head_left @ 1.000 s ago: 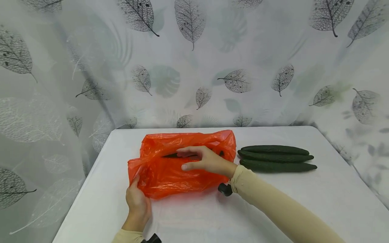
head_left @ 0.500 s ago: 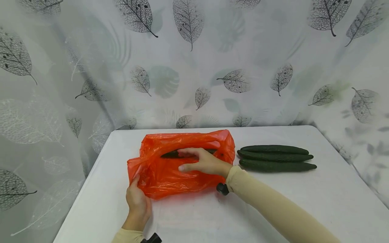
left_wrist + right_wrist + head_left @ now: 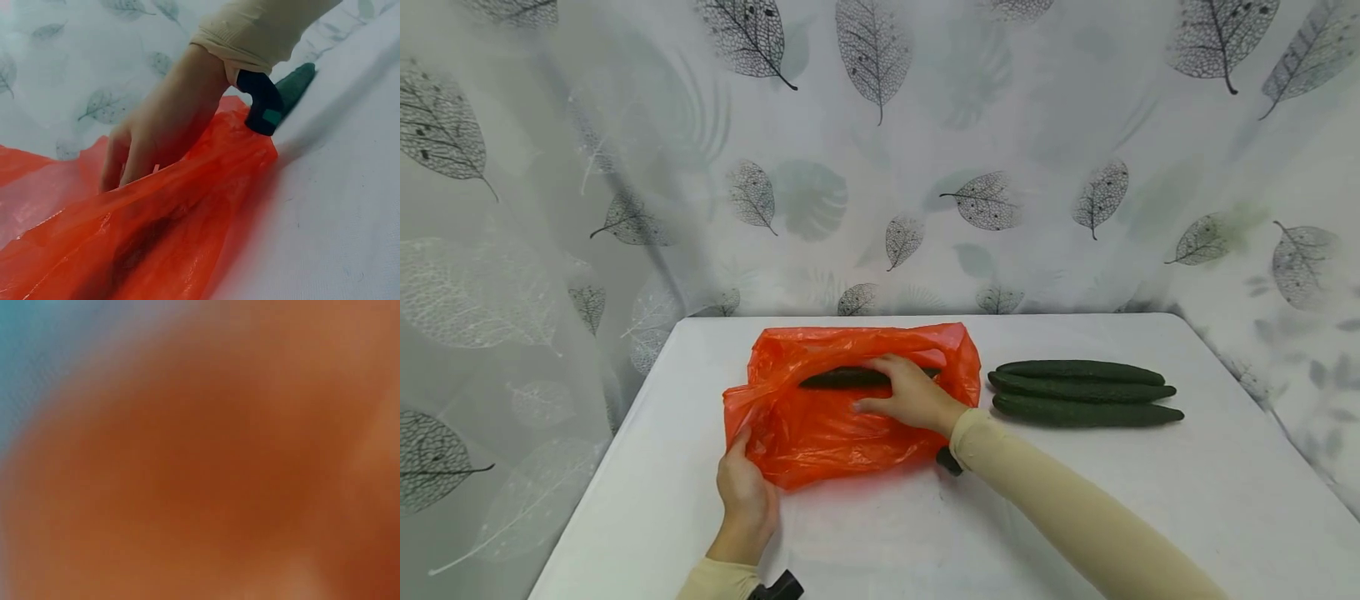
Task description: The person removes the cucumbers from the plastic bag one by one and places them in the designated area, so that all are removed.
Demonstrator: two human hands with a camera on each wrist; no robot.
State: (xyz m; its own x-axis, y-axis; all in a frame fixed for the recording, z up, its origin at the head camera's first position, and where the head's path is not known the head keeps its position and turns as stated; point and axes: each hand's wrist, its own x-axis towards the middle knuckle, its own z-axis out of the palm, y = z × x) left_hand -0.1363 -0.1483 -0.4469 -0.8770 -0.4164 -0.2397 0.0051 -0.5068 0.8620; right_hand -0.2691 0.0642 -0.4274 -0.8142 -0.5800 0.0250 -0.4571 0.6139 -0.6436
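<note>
An orange-red plastic bag (image 3: pixel 820 425) lies on the table with its mouth open. One dark green cucumber (image 3: pixel 842 378) lies inside, showing through the opening. At the bag's left end, my left hand (image 3: pixel 747 492) grips the plastic. My right hand (image 3: pixel 917 396) is at the mouth, fingers over the cucumber and thumb held apart toward the front. In the left wrist view, the right hand (image 3: pixel 162 125) has its fingertips hidden behind the bag's edge. Plastic blurs the right wrist view, so the fingers are not visible there.
Three cucumbers (image 3: pixel 1078 392) lie side by side to the right of the bag on the white table (image 3: pixel 1150 492). A leaf-patterned curtain (image 3: pixel 925 167) hangs behind the table and along its sides. Each wrist carries a black camera mount.
My right hand has shifted slightly right along the cucumber, baring more of its left part. The bag's mouth shows more of the cucumber than one second ago. The left hand keeps its hold.
</note>
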